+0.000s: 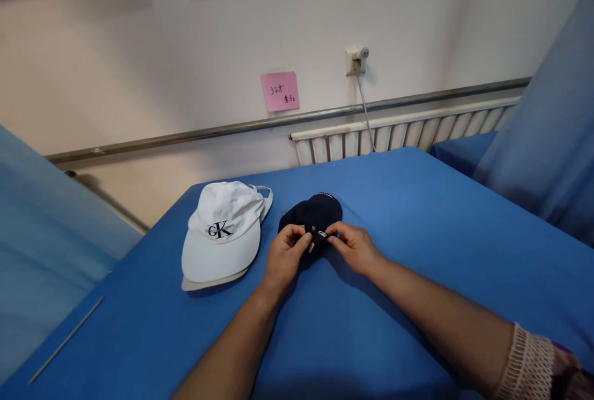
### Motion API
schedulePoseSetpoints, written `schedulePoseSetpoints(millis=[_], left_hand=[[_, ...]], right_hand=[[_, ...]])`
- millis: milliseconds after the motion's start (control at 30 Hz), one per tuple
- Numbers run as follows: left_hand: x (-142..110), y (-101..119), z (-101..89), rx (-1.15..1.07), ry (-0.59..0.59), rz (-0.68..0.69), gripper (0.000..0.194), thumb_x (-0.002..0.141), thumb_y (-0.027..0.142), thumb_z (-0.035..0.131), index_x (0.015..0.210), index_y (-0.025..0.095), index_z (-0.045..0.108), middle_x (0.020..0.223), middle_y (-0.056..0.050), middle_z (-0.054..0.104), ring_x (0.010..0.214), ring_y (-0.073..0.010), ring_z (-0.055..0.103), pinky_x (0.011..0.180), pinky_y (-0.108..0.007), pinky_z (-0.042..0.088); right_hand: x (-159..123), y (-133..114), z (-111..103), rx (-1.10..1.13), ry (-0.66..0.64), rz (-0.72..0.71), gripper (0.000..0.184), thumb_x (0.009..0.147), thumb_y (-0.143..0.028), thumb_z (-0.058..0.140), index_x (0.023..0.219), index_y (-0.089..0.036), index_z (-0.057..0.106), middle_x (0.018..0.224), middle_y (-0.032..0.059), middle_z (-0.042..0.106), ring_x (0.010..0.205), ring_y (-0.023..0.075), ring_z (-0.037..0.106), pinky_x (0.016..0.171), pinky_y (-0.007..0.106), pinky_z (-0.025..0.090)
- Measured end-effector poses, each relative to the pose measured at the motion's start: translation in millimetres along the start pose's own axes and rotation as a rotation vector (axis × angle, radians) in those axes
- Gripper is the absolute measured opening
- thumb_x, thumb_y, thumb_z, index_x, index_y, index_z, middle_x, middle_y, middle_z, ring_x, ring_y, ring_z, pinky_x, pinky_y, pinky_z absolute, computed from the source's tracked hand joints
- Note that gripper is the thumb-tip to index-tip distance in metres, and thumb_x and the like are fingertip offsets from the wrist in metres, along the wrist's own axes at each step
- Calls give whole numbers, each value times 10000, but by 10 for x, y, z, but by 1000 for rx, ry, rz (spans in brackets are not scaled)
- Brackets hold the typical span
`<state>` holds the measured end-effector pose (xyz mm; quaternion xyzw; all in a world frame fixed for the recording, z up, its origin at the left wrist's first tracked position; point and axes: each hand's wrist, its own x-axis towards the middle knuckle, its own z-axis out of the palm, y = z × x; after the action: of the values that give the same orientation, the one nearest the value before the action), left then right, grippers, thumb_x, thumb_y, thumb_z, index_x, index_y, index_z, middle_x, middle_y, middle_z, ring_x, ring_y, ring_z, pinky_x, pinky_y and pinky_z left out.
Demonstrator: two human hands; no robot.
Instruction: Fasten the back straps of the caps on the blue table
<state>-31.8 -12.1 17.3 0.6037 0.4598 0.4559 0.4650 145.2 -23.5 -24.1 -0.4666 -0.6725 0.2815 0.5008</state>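
A dark navy or black cap [306,211] lies on the blue table with its brim pointing away from me. Both my hands are at its near side, on the back strap [317,238], which carries a small metal buckle [322,234]. My left hand [286,253] pinches the strap from the left, thumb against fingers. From the right, the thumb and fingertips of my right hand [353,245] close on the strap beside the buckle. Left of the dark cap sits a white cap [227,221] with black letters, stacked over another pale cap [216,284] whose brim shows below.
The blue-covered table [417,301] reaches toward a wall with a metal rail [223,131] and a white radiator [385,138]. A thin stick [65,341] lies at the left edge. A pink note [280,91] and a plugged socket [356,62] are on the wall. Blue curtains [41,251] hang at both sides.
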Motion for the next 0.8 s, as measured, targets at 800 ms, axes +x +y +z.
schedulePoseSetpoints(millis=[800], left_hand=[[-15,1,-37,304,-106,97,215,807,329,612,955,178,648,912,-38,674,840,-183,622,773,-313,485]], right_hand=[[-16,-30,-141,-119,-108,24,191,810,-237,621,999,-222,604,670,-41,554,551,107,491,563,244,387]])
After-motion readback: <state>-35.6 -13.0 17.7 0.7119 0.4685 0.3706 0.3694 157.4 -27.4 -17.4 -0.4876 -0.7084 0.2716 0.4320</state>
